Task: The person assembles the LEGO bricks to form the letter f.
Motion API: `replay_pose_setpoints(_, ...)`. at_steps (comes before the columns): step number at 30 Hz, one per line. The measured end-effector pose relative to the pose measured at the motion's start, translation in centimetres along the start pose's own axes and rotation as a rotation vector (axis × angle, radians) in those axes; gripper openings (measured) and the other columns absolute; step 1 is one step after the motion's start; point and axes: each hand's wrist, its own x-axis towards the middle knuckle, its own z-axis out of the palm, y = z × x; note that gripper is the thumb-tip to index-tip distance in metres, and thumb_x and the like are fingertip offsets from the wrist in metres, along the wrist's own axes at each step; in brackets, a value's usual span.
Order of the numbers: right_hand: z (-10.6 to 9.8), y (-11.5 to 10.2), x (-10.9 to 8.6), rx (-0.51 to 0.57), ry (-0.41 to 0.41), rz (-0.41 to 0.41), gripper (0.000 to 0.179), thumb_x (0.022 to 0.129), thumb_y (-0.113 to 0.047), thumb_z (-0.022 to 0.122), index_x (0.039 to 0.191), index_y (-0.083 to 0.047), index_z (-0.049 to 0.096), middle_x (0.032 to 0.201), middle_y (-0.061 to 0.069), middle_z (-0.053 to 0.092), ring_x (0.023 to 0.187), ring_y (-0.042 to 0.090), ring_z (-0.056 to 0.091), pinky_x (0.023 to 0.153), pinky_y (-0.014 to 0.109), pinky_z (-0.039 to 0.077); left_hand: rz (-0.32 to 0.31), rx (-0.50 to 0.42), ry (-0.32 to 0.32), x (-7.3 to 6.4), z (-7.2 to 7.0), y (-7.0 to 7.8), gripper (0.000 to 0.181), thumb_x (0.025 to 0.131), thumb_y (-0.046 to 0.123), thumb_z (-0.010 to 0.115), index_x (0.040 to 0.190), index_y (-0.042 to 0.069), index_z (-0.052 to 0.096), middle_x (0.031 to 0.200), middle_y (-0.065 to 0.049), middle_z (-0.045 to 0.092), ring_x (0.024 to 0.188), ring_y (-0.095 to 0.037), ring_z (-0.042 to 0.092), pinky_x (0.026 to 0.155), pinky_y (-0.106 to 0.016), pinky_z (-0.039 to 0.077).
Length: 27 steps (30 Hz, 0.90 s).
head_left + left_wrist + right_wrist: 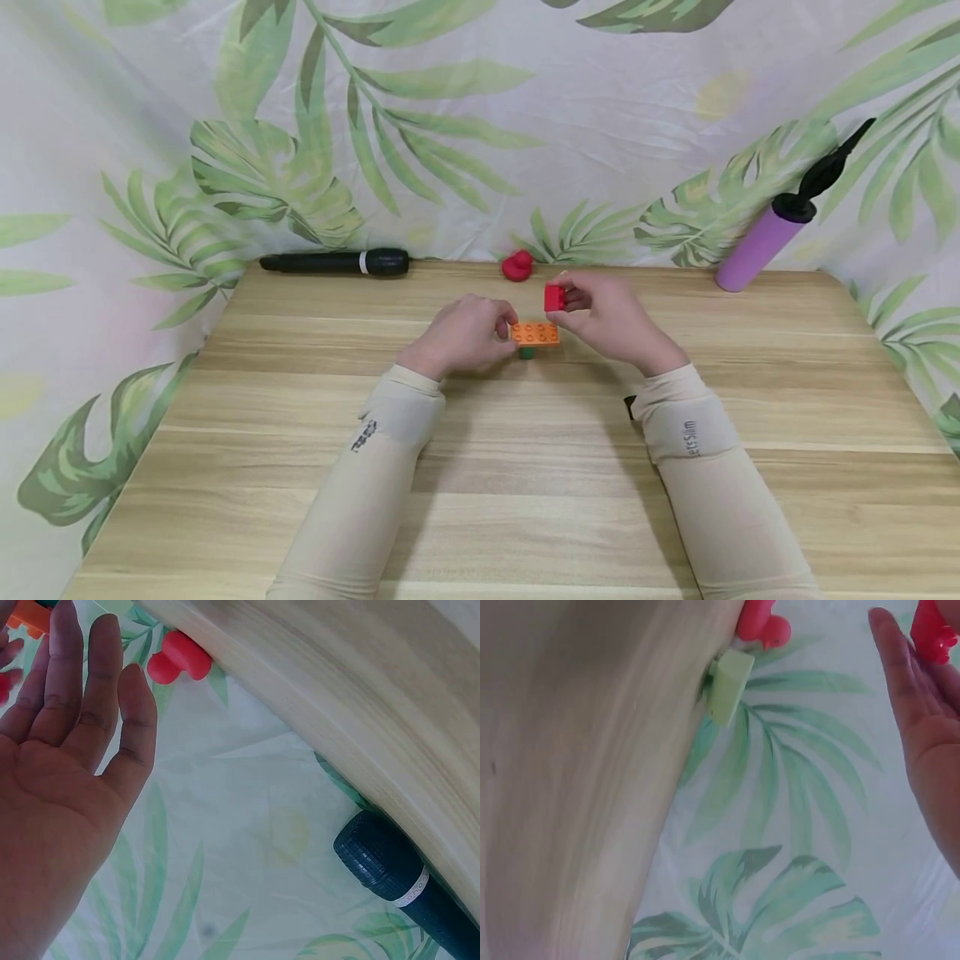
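My left hand (467,335) pinches the left end of an orange toy building brick (537,335), whose studs face up. Under that brick a bit of a green brick (527,353) shows. Just above and to the right, my right hand (611,321) holds a red brick (553,297) between thumb and fingers, apart from the orange one. In the right wrist view the red brick (932,634) is at the top right, its studs seen side-on. The left wrist view catches only a corner of the orange brick (28,616) beyond the fingers.
A red rubber duck (517,266) sits at the table's back edge. A pale green brick (731,686) lies near it. A black microphone (337,262) lies at the back left; a purple hand pump (765,246) leans on the leaf-print cloth at the right. Something black (631,407) peeks out beside the right sleeve.
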Motion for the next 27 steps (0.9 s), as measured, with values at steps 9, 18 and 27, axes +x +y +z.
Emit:
replay_pose_setpoints(9,1.0,-0.5,0.0,0.081,0.014,-0.007,0.032,0.093,-0.009,0.079,0.124,-0.003,0.071,0.118,0.009,0.073,0.104,0.025,0.074,0.098,0.043,0.059,0.013,0.006,0.012,0.1,0.1,-0.1,0.03,0.093,0.025,0.077,0.119,0.011,0.074,0.093,0.003,0.073,0.084,-0.016,0.065,0.078,-0.034,0.055)
replay_pose_setpoints(18,1.0,-0.2,0.1,-0.046,-0.006,-0.053,0.041,0.091,-0.015,0.082,0.13,-0.007,0.074,0.102,0.006,0.076,0.094,0.022,0.07,0.088,0.043,0.058,0.001,0.008,0.012,0.0,0.1,0.0,0.03,0.093,0.025,0.077,0.119,0.011,0.074,0.093,0.002,0.072,0.085,-0.017,0.064,0.077,-0.034,0.055)
replay_pose_setpoints(27,1.6,-0.3,0.2,-0.13,-0.082,-0.006,0.022,0.092,-0.023,0.082,0.111,-0.014,0.073,0.109,0.002,0.073,0.108,0.029,0.065,0.092,0.043,0.051,-0.005,-0.007,0.006,0.0,0.1,0.0,0.029,0.093,0.026,0.077,0.119,0.012,0.074,0.093,0.002,0.071,0.085,-0.017,0.064,0.076,-0.034,0.054)
